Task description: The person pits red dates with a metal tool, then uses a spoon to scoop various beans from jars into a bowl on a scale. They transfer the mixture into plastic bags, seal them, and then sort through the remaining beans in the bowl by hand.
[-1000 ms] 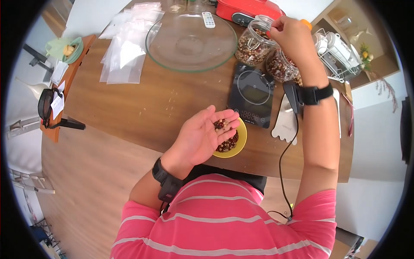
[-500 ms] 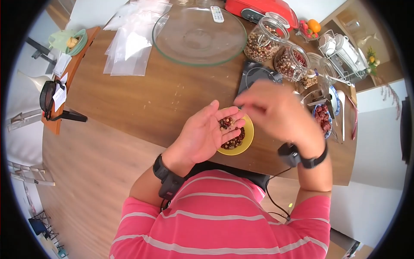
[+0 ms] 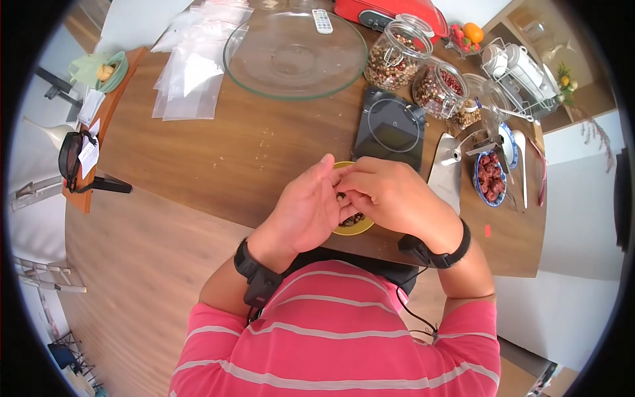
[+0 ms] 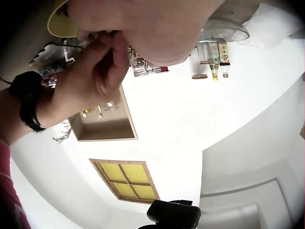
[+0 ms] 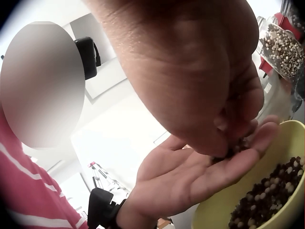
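Observation:
Palm up over a yellow bowl [image 5: 209,217], my left hand [image 3: 307,208] carries a small heap of mixed dry beans [image 5: 238,147] on its fingers, which are nearly straight. My right hand [image 3: 397,195] comes over from the right, fingertips drawn together right at that heap, with a few beans pinched among them. In the head view the right hand hides most of the heap and part of the bowl. More dark red and pale beans [image 5: 271,195] fill the bowl beneath, well seen in the right wrist view.
Beyond the hands lies a flat black appliance [image 3: 391,126]. Glass jars of beans [image 3: 395,63] stand at the far right, near a metal scraper [image 3: 444,175] and a blue-patterned bowl of red chunks [image 3: 489,178]. Farther left are a glass platter [image 3: 297,83] and plastic bags [image 3: 192,86].
My right hand has come from the jars at the far right down to my left palm. The left hand stays over the yellow bowl, nearly still.

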Tool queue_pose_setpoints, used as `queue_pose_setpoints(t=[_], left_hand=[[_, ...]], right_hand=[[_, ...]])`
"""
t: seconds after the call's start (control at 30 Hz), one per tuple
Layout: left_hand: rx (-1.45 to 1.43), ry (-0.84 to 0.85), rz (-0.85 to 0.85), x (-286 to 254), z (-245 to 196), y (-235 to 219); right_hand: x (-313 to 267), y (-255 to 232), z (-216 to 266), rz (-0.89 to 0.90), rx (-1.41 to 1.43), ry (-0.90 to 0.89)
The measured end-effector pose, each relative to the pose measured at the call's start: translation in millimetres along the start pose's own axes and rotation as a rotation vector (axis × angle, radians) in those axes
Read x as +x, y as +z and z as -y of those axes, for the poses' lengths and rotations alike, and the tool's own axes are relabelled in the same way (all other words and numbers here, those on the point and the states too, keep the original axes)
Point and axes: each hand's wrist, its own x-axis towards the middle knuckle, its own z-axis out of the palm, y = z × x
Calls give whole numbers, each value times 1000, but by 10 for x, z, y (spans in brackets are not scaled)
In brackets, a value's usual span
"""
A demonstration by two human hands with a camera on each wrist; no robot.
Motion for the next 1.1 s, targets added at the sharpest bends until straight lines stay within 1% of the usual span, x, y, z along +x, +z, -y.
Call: queue_pose_setpoints(t=[0.03, 0.17, 0.23, 0.27, 0.33, 0.37, 0.43, 0.47, 0.53, 0.67, 0.73, 0.77, 0.83, 0.87, 0.93, 1.07, 1.1], left_hand=[[-9, -8, -13, -4, 3, 10], [-18, -25, -64, -19, -12, 78], [0, -27, -80, -20, -25, 77], [0, -25, -81, -26, -27, 67], [-14, -44, -94, -35, -22, 37], [-14, -44, -95, -38, -21, 42], [-15, -29, -92, -37, -14, 58], [-15, -31, -90, -38, -12, 58], [-28, -33, -84, -34, -3, 54], [-4, -27, -59, -26, 26, -28], [27, -25, -75, -16, 44, 10], [29, -26, -74, -11, 51, 31], [38, -7, -89, 2, 65, 72], [38, -8, -87, -1, 46, 76], [60, 9, -59, -6, -18, 69], [40, 9, -100, -34, -16, 18], [36, -4, -65, -34, -1, -75]], right_hand=[[-20, 20, -16, -44, 38, 3], [-68, 50, -42, -79, 114, 40], [-77, 22, 3, -124, 302, 130], [-90, 12, 19, -123, 302, 128], [-119, -5, 41, -158, 324, 243], [-112, -3, 49, -157, 325, 242], [-97, 13, 73, -114, 126, 126], [-87, 40, 82, -116, 123, 129], [-81, 106, 81, -129, 80, 17], [-78, 126, 82, -103, -4, -39], [-94, 131, 73, -37, -151, -81], [-84, 114, 86, -38, -151, -80], [-48, 59, 122, 44, -255, -118], [-25, 52, 111, 44, -258, -116], [22, 43, 75, -59, -224, -238], [41, 81, 12, -49, -226, -237], [45, 62, 26, -58, -170, -179]])
